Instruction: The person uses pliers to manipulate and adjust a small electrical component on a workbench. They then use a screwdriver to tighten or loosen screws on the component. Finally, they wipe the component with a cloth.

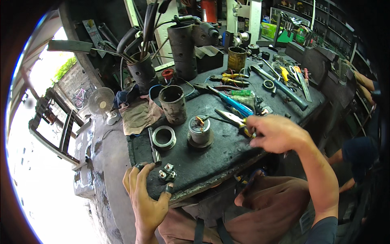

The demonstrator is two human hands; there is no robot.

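Observation:
My right hand [276,132] is closed around the yellow handles of a pair of pliers [230,117], whose jaws point left over the dark bench. Left of the jaws stands a metal cylinder [200,132] on a round base, with copper wire ends on its top and a black cable running right from it. At the bench's near left corner, my left hand [147,189] has its fingers spread and holds nothing. Dark wrapping covers its thumb tip and a fingertip. Between thumb and fingers sits a small silver-and-black part [167,173], apparently untouched.
A metal ring [163,137], a fluted cutter [155,151] and a rusty tube [172,104] stand or lie on the left. Farther back are a blue-handled tool [231,101], a long bar [280,87] and a rusty can [237,59]. Another person's arm [364,81] shows at right.

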